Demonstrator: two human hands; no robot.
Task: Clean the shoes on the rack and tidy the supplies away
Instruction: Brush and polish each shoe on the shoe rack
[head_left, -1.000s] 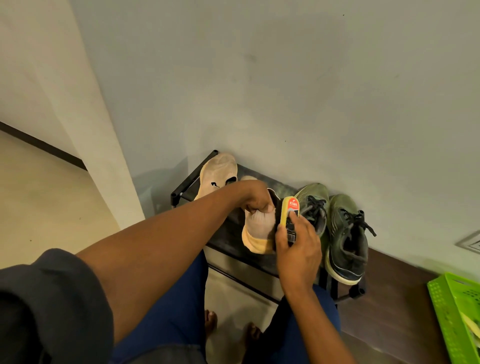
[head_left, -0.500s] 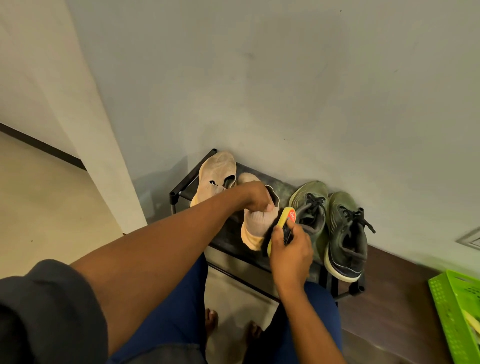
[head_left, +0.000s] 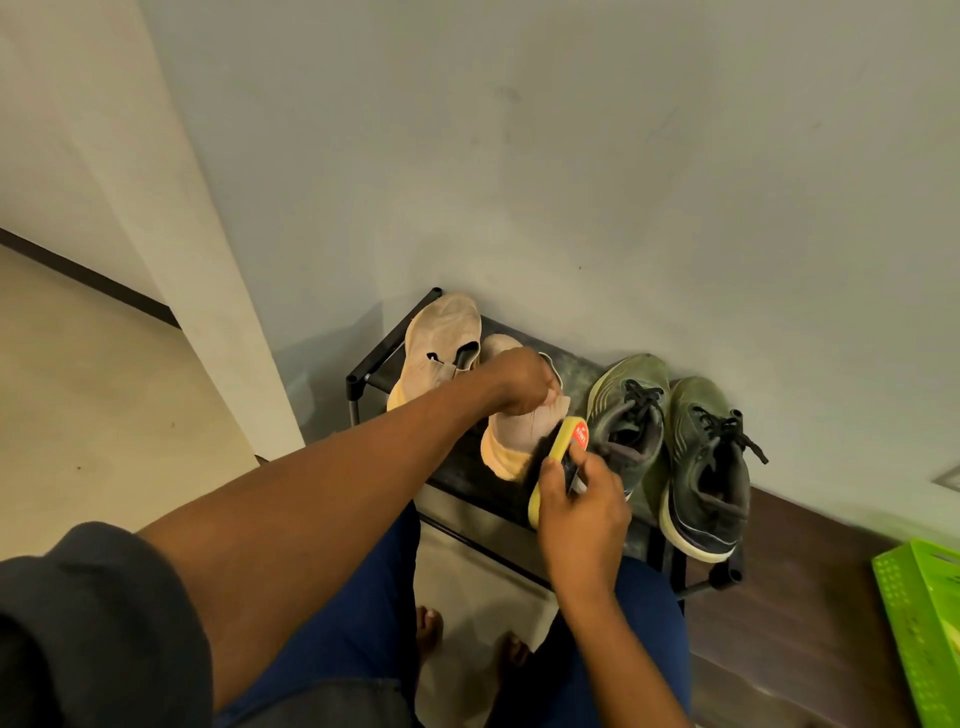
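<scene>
Your left hand (head_left: 524, 382) holds the beige shoe (head_left: 511, 439) on the shoe rack (head_left: 363, 376). Your right hand (head_left: 582, 499) grips the yellow shoe brush (head_left: 558, 457) against its side. You're scrubbing. Next, I think, brush the green sneakers (head_left: 670, 441).

The right hand (head_left: 582, 499) now sits nearer and lower than a second ago, drawing the yellow brush (head_left: 556, 457) down along the right side of the beige shoe (head_left: 519, 431). The brush now tilts, bristles against the shoe's heel end.
</scene>
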